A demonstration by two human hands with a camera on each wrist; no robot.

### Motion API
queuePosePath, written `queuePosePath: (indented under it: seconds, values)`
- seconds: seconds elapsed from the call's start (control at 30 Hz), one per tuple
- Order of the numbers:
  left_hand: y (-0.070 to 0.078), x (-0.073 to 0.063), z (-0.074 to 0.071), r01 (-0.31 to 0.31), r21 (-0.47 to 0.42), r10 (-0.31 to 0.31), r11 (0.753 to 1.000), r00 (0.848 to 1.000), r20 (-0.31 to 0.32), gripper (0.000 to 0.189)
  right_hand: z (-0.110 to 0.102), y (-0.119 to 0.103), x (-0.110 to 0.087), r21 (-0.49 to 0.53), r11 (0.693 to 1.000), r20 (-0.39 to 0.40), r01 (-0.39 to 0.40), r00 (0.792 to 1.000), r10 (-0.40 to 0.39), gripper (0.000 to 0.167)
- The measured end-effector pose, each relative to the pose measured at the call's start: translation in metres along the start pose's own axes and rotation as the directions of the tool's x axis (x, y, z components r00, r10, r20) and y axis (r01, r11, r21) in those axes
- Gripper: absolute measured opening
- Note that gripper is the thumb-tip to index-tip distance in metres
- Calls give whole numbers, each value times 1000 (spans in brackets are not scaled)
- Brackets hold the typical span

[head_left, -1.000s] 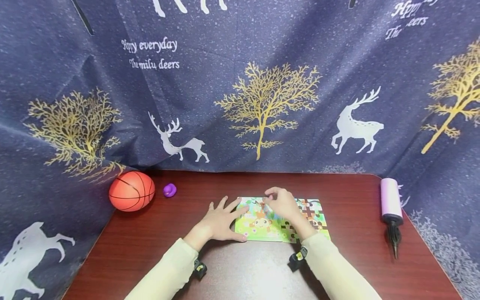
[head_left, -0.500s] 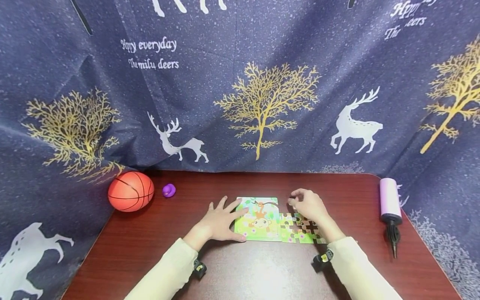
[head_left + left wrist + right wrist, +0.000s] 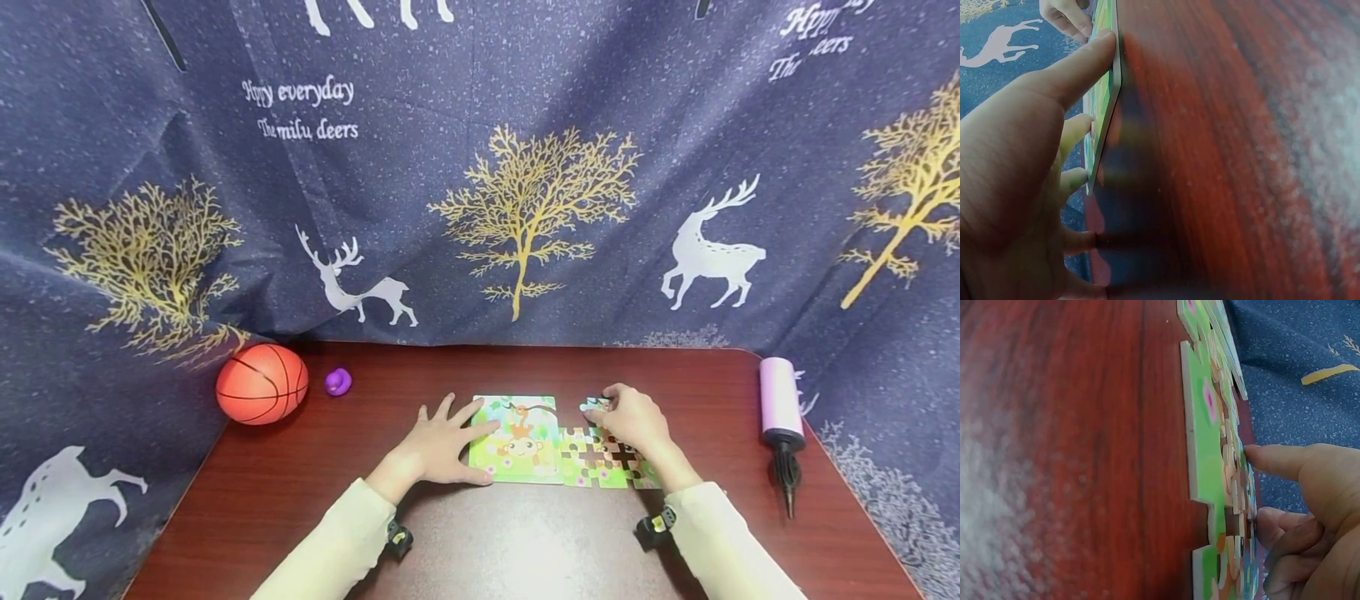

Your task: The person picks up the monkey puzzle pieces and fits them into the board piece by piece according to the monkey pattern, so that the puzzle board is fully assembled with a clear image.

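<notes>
My left hand (image 3: 442, 444) is spread beside a square board (image 3: 517, 469) with a printed monkey; its thumb and fingertips rest on the board's left side. The left wrist view shows the thumb (image 3: 1082, 72) lying along the board's near edge. At the far side of the loose pieces, my right hand (image 3: 636, 423) pinches a blue puzzle piece (image 3: 594, 404) between thumb and curled fingers. Several green and brown puzzle pieces (image 3: 611, 477) lie right of the board, some interlocked, with dark gaps between. The hand covers part of them. In the right wrist view the thumb (image 3: 1272, 459) points at the pieces.
An orange basketball (image 3: 262, 383) and a purple rubber duck (image 3: 338, 382) sit at the back left of the brown table (image 3: 405, 375). A pink and black hand pump (image 3: 782, 408) lies at the right. A blue curtain (image 3: 465, 208) with deer hangs behind the table.
My right hand has moved right from over the monkey board to the far side of the loose pieces, and a blue piece now shows at its fingertips. The left hand stays still.
</notes>
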State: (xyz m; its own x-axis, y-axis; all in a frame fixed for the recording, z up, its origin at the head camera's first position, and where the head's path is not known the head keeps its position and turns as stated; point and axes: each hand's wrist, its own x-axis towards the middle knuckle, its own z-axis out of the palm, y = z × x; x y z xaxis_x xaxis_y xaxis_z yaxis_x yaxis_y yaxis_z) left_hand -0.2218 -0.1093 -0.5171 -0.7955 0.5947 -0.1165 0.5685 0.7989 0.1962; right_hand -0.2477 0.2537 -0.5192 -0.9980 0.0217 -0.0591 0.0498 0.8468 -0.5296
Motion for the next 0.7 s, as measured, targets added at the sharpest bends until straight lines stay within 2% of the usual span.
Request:
queuePosePath:
  seconds: [0.27, 0.53, 0.7]
  values:
    - [0, 2, 1, 5, 7, -5, 1000, 1000, 8, 89, -4, -2, -2, -68, 996, -24, -58, 998, 56, 72]
    - [0, 0, 2, 11, -15, -11, 1000, 1000, 15, 89, -6, -2, -4, -85, 990, -20, -115, 993, 113, 69]
    - [0, 1, 2, 17, -21, -16, 1000, 1000, 16, 90, -6, -3, -4, -79, 989, -18, -124, 992, 123, 71]
